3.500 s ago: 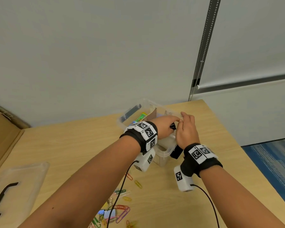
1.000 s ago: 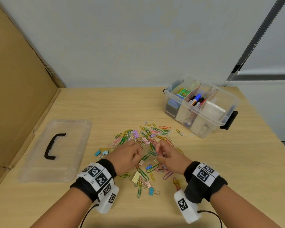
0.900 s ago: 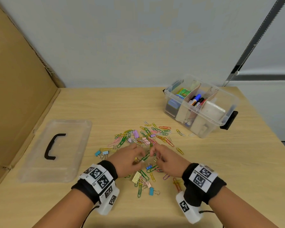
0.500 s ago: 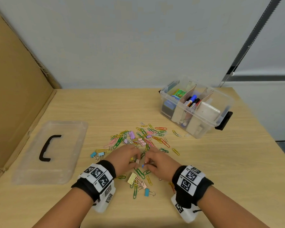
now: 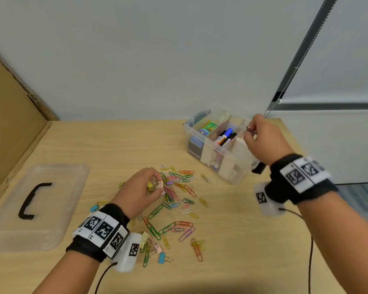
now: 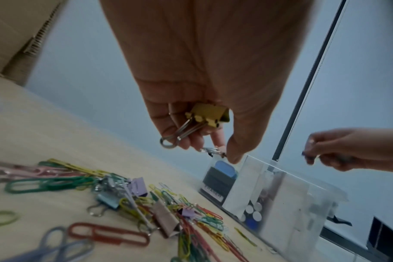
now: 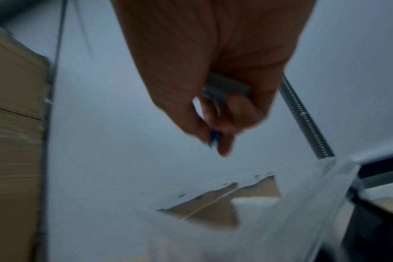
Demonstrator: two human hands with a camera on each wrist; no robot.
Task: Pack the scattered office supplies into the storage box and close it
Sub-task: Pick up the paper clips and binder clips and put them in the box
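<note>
The clear storage box (image 5: pixel 232 172) stands at the back right of the table, split by cardboard dividers, with markers (image 5: pixel 225 136) in the middle part. My right hand (image 5: pixel 261 139) hovers over its right end and pinches small clips (image 7: pixel 213 136), blurred in the right wrist view. My left hand (image 5: pixel 145 187) is low over the heap of coloured paper clips (image 5: pixel 174 200) and grips a gold binder clip (image 6: pixel 209 113) in curled fingers, with another clip pinched at the fingertips (image 6: pixel 213 150). The clear lid (image 5: pixel 36 204) with a black handle lies at the left.
A cardboard panel (image 5: pixel 11 128) stands along the table's left side. More paper clips and binder clips (image 5: pixel 164 257) are scattered near my left wrist. The table's right edge (image 5: pixel 293 145) runs just beyond the box. A cable (image 5: pixel 310 251) trails from my right wrist.
My right hand has lifted from the clip heap and moved right and back to above the box, carrying clips. The left hand stays at the heap, now holding binder clips.
</note>
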